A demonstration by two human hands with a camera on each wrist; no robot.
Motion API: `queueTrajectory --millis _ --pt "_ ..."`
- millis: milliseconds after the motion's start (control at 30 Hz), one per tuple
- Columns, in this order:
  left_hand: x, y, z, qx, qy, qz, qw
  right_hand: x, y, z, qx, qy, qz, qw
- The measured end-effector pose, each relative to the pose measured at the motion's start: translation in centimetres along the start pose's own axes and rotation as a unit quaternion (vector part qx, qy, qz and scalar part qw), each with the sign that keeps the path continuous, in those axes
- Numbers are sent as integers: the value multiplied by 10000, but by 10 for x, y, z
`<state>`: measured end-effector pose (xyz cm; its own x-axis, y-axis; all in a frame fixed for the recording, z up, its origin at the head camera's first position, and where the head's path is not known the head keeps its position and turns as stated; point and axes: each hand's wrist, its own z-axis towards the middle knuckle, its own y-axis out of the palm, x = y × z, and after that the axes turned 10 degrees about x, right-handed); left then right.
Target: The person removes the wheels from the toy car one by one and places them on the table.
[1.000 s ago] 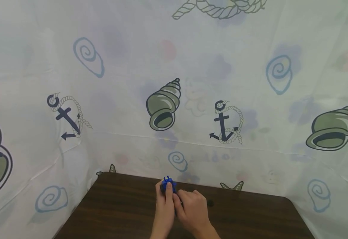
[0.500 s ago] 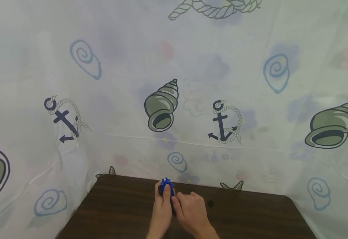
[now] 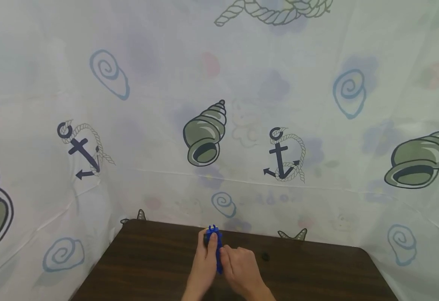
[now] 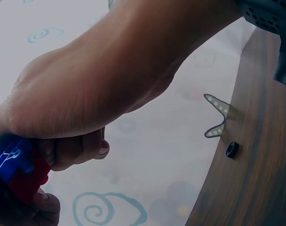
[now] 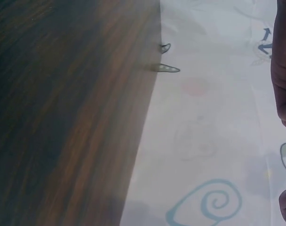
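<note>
Toy: held over the surface, between both hands; the left wrist view adds a red side, while the head view shows only its blue.
Left hand: clamped on the toy, thumb along its top.
Right hand: fingers curled at the toy's side, pinching it as far as I can see; the tips are partly hidden.
Black piece: on the surface, seen in head and left wrist views.
Since the earlier frame: more bright blue shows between the hands, where it was darker.
</note>
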<state>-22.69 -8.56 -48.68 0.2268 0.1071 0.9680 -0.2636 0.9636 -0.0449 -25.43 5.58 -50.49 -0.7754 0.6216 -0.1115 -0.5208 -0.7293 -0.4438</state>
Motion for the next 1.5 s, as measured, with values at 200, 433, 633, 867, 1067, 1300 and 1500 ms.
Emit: queueTrajectory --millis 200,433,633,867,1067,1300,1500 --pt "-3 2 -1 -83 -24 -50 10000 2 1 -6 -2 266 237 9994" --pt "-4 5 -1 -178 -175 -259 9994 7 3 -9 -196 673 674 9953" --pt "-9 9 -1 -153 -406 -417 9982 9 6 -12 -5 685 872 9938" --pt "-10 12 -1 44 -487 -553 9973 8 8 -13 62 945 947 9910" --pt "-9 15 -2 254 -414 -508 9975 3 8 -12 87 1393 870 9864" --pt "-5 9 -1 292 -13 -810 9963 -9 -1 2 -141 3524 2337 9061" --pt "4 -1 -4 -197 -194 -1184 9926 -12 -6 10 -501 3860 2699 8807"
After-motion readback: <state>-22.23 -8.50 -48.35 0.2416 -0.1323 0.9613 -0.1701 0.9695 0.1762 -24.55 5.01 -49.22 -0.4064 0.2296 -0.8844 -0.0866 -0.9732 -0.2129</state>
